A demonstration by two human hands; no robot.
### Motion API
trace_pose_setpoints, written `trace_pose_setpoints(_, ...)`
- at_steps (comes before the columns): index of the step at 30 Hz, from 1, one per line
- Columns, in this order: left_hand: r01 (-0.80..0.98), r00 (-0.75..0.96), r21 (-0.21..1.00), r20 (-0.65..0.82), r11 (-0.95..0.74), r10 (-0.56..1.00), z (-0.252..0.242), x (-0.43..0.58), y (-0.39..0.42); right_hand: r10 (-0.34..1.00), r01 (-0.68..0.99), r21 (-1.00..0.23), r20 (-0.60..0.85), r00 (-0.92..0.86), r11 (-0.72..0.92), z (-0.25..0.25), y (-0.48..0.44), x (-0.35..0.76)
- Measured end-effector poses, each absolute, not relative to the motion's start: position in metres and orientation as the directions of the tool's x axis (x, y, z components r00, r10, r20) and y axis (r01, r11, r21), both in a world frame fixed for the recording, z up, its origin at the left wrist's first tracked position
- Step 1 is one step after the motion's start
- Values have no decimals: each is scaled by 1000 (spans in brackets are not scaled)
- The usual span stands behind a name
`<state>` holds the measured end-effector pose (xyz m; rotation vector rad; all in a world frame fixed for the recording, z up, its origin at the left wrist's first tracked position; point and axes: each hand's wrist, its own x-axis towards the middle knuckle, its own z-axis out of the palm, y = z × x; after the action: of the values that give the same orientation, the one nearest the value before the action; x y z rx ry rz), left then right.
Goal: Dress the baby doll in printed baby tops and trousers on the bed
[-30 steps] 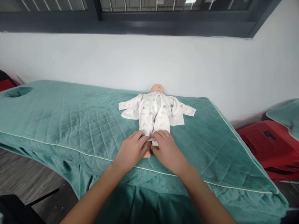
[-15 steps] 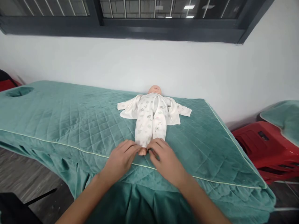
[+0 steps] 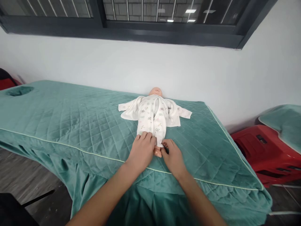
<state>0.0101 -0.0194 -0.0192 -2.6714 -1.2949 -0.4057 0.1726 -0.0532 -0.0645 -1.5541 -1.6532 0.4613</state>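
Observation:
A baby doll (image 3: 155,91) lies on its back on a green quilted bed (image 3: 70,119), head toward the wall. It wears a white printed romper (image 3: 152,117) with the front open and the sleeves spread out. My left hand (image 3: 141,151) rests over the romper's left leg end, fingers curled on the cloth. My right hand (image 3: 172,155) pinches the hem of the right leg, beside a bare doll foot (image 3: 157,152) that sticks out between my hands.
A white wall and a dark window frame stand behind the bed. A red plastic piece (image 3: 265,150) under another green cover (image 3: 282,121) sits at the right. The bed has a face hole (image 3: 18,91) at far left. Dark floor lies below.
Both hands moved right and a little up the romper legs. The left hand now covers the left leg end and the doll's foot shows further right.

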Motion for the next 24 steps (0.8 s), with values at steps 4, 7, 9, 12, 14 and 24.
trace_pose_setpoints(4, 780, 583, 21, 338, -626, 739, -26, 8, -18, 941, 617, -742, 337, 7, 261, -44, -58, 169)
trace_pose_setpoints(7, 751, 548, 146, 404, -644, 732, -30, 5, -19, 920, 599, -730, 390, -30, 329, -24, -63, 168)
trace_pose_setpoints(9, 706, 512, 256, 461, -661, 725, -30, 2, -24, 908, 599, -719, 418, -30, 351, -15, -67, 171)
trace_pose_setpoints(12, 625, 485, 357, 520, -694, 704, -28, -3, -38, 904, 637, -685, 426, -44, 353, -11, -76, 179)
trace_pose_setpoints(14, 596, 496, 372, 526, -712, 691, -29, -9, -47, 918, 680, -648, 384, -97, 343, -14, -83, 187)
trace_pose_setpoints(24, 710, 269, 403, 603, -578, 751, -71, -59, 42, 933, 794, -528, 336, -132, 302, -38, -27, 233)
